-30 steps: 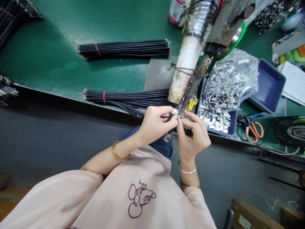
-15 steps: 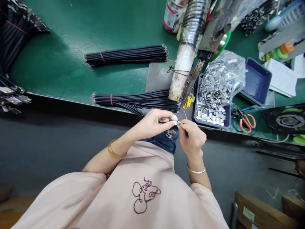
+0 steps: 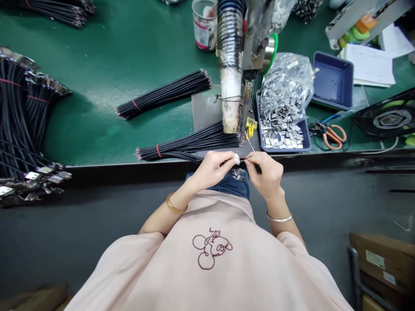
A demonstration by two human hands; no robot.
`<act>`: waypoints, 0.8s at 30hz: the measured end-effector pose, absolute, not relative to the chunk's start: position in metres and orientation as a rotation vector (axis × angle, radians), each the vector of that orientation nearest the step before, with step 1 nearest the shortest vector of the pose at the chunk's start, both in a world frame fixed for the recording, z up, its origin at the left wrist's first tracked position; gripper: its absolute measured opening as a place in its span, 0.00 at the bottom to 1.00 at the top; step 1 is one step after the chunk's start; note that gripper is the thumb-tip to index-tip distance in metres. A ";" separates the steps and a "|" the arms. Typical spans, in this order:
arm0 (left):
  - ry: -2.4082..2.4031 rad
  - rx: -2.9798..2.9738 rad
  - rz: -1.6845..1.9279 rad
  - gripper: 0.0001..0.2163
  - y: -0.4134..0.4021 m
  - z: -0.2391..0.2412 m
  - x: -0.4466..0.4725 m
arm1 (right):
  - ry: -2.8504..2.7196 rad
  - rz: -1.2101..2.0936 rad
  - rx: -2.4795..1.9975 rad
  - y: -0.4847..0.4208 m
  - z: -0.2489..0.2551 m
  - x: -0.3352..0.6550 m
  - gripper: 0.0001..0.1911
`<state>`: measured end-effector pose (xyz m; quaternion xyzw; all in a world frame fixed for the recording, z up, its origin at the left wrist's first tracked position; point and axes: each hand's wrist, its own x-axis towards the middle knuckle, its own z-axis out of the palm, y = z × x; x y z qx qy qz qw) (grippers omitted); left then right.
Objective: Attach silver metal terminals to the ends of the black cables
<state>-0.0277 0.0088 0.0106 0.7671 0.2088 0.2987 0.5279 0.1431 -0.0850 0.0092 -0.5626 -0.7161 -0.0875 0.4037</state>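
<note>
At the bench's front edge, my left hand (image 3: pixel 215 169) is closed in a pinch on a black cable, most of which its fingers hide. White covering shows on its fingertips. Metal connectors (image 3: pixel 238 174) hang just below these fingers. My right hand (image 3: pixel 268 172) pinches close beside the left fingertips; what lies in its grip is too small to make out. Behind my hands a bundle of black cables (image 3: pixel 191 140), tied with a red band, lies with loose ends toward me. A blue tray (image 3: pixel 306 136) of small metal connector shells (image 3: pixel 282 129) stands beyond my right hand.
A soldering stand with a white-wrapped hose (image 3: pixel 231 99) rises over the grey plate (image 3: pixel 201 110). Another cable bundle (image 3: pixel 165 93) lies behind. Cables with connectors (image 3: pixel 22 112) overhang the left edge. Orange-handled pliers (image 3: pixel 333 136), a second blue tray (image 3: pixel 333 82) and a fan (image 3: pixel 389 116) are right.
The camera view has shifted, so the bench scene sits differently in the picture. My hands stay together in a pinch, with the fingertips slightly rearranged.
</note>
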 end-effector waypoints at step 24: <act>0.567 1.344 0.566 0.07 0.014 0.003 -0.024 | -1.414 0.208 -1.563 -0.074 -0.002 0.139 0.06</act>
